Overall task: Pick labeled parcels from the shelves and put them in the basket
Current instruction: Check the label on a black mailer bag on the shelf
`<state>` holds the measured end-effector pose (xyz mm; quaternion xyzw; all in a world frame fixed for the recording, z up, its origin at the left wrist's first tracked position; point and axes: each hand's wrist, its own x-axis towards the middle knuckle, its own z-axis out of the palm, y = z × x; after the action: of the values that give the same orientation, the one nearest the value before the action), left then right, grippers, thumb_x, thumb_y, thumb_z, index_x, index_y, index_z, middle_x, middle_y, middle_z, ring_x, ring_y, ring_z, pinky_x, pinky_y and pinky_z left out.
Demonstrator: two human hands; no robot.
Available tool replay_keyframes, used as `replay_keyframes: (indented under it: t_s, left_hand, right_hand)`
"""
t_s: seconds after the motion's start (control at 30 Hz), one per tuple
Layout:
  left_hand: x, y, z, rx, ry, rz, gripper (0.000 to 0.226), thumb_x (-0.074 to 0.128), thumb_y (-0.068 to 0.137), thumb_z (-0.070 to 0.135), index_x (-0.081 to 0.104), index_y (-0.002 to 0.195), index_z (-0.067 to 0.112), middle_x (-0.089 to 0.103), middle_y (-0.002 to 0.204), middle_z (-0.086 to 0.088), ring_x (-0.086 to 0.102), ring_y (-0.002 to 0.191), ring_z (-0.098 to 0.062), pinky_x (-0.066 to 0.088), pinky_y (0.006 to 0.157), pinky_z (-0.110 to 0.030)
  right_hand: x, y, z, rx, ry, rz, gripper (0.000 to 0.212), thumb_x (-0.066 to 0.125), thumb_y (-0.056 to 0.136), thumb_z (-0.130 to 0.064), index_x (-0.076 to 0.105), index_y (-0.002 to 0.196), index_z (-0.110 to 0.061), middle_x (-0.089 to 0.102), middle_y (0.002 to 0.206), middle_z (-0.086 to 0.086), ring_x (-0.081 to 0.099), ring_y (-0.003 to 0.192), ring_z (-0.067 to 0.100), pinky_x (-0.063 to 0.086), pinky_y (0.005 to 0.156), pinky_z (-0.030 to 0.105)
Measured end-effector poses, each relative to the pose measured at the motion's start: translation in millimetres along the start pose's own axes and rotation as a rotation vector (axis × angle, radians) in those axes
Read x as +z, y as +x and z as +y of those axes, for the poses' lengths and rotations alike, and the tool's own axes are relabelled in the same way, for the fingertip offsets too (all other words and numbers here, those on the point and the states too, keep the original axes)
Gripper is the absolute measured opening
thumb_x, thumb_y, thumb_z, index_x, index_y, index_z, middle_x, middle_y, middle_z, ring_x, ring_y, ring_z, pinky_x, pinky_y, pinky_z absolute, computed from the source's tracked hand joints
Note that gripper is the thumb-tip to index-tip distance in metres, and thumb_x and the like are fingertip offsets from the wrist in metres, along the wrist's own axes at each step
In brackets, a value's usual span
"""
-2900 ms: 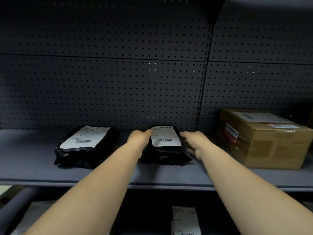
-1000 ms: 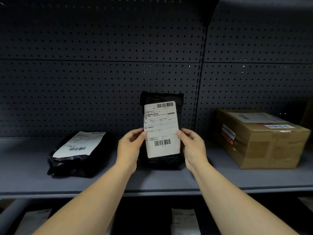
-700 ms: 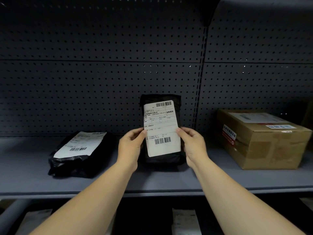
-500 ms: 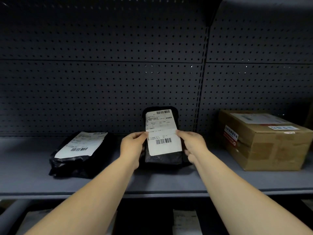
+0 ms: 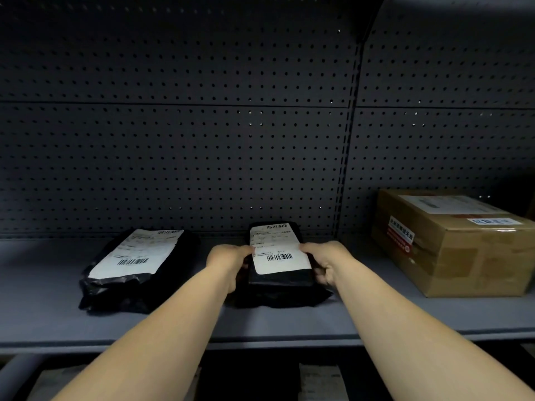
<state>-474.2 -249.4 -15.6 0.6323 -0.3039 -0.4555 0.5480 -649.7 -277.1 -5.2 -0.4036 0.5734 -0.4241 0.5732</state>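
The grey shelf [image 5: 43, 308] carries a cardboard box [image 5: 457, 250] at right and a black labeled parcel [image 5: 136, 267] at left. Between them, the small black parcel [image 5: 279, 267] lies tilted on the shelf. The left hand [image 5: 228, 259] and right hand [image 5: 327, 261] grip its opposite side edges, arms extended forward.

The label [image 5: 277, 248] print on the held parcel [image 5: 280, 277] is too small to read, and so is the print on the left parcel [image 5: 136, 270]. The left hand [image 5: 228, 257] and right hand [image 5: 324, 260] hide the held parcel's sides; their fingers beneath it are out of sight. The box [image 5: 454, 244] is cut by the right edge, its stickers blurred. Below the shelf [image 5: 260, 322], pale labelled things sit in darkness, cut off at the bottom edge.
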Motion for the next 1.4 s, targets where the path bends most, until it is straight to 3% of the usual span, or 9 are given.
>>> replay_keyframes:
  t_s: [0.1, 0.2, 0.3, 0.4, 0.57, 0.67, 0.77, 1.07, 1.4]
  left_hand:
    - [0, 2, 0, -0.003, 0.022, 0.001, 0.014, 0.072, 0.081, 0.013, 0.062, 0.078, 0.003, 0.067, 0.078, -0.013, 0.063, 0.069, -0.026, 0.052, 0.059, -0.031]
    - [1, 3, 2, -0.002, 0.031, -0.002, 0.016, 0.071, 0.081, 0.013, 0.060, 0.074, 0.004, 0.065, 0.074, -0.010, 0.061, 0.064, -0.022, 0.047, 0.050, -0.027]
    - [0, 2, 3, 0.003, 0.045, -0.005, 0.018, 0.071, 0.082, 0.013, 0.058, 0.072, 0.005, 0.064, 0.073, -0.009, 0.061, 0.064, -0.021, 0.045, 0.049, -0.027]
    - [-1, 1, 4, 0.045, 0.116, 0.018, 0.019, 0.070, 0.082, 0.017, 0.060, 0.072, 0.004, 0.065, 0.077, -0.010, 0.061, 0.068, -0.023, 0.046, 0.053, -0.026]
    - [-2, -4, 13, 0.385, 0.627, 0.108, 0.024, 0.061, 0.086, 0.031, 0.057, 0.071, 0.013, 0.057, 0.071, -0.002, 0.055, 0.067, -0.020, 0.040, 0.060, -0.026]
    - [-1, -14, 18, 0.662, 1.015, 0.209, 0.029, 0.053, 0.089, 0.035, 0.064, 0.099, 0.010, 0.062, 0.098, -0.006, 0.059, 0.088, -0.026, 0.046, 0.068, -0.030]
    - [3, -25, 20, 0.865, 1.252, 0.287, 0.027, 0.051, 0.087, 0.036, 0.063, 0.096, 0.014, 0.061, 0.101, -0.007, 0.058, 0.093, -0.028, 0.040, 0.069, -0.032]
    - [18, -40, 24, 0.975, 1.332, 0.227, 0.032, 0.049, 0.089, 0.040, 0.062, 0.107, 0.016, 0.063, 0.103, -0.005, 0.058, 0.094, -0.025, 0.038, 0.071, -0.032]
    - [77, -64, 34, 0.947, 1.270, 0.179, 0.036, 0.048, 0.092, 0.044, 0.063, 0.095, 0.011, 0.065, 0.090, -0.006, 0.061, 0.080, -0.024, 0.041, 0.059, -0.028]
  right_hand:
    - [0, 0, 0, 0.005, -0.023, -0.002, 0.020, 0.069, 0.084, -0.010, 0.055, 0.070, -0.004, 0.057, 0.033, 0.001, 0.054, 0.025, 0.013, 0.042, 0.029, 0.020]
    - [1, 1, -1, 0.009, -0.038, -0.003, 0.019, 0.068, 0.084, -0.010, 0.056, 0.070, -0.004, 0.058, 0.034, 0.001, 0.055, 0.026, 0.013, 0.043, 0.029, 0.020]
    - [1, -1, -1, 0.019, -0.052, 0.004, 0.018, 0.068, 0.084, -0.011, 0.056, 0.072, -0.005, 0.063, 0.044, 0.005, 0.058, 0.030, 0.014, 0.044, 0.030, 0.021]
    - [1, -1, -4, 0.006, -0.121, 0.047, 0.018, 0.067, 0.085, -0.018, 0.058, 0.075, -0.006, 0.063, 0.065, 0.007, 0.060, 0.049, 0.018, 0.043, 0.034, 0.018]
    - [-2, -2, -17, -0.405, -0.804, 0.264, 0.030, 0.051, 0.091, -0.034, 0.066, 0.092, -0.008, 0.062, 0.086, 0.010, 0.055, 0.076, 0.023, 0.040, 0.057, 0.025]
    - [-1, -11, -20, -0.646, -1.150, 0.332, 0.032, 0.048, 0.093, -0.036, 0.064, 0.109, -0.014, 0.063, 0.107, 0.008, 0.055, 0.098, 0.026, 0.041, 0.070, 0.029]
    - [-3, -16, -17, -0.836, -1.380, 0.394, 0.030, 0.049, 0.091, -0.034, 0.063, 0.111, -0.017, 0.061, 0.111, 0.006, 0.050, 0.106, 0.027, 0.037, 0.075, 0.032]
    - [-26, -34, -16, -0.905, -1.433, 0.488, 0.032, 0.052, 0.089, -0.035, 0.063, 0.113, -0.016, 0.061, 0.112, 0.006, 0.051, 0.107, 0.027, 0.042, 0.080, 0.036]
    - [-92, -45, -36, -0.941, -1.388, 0.559, 0.034, 0.053, 0.089, -0.035, 0.062, 0.115, -0.016, 0.060, 0.113, 0.006, 0.051, 0.108, 0.027, 0.042, 0.081, 0.036]
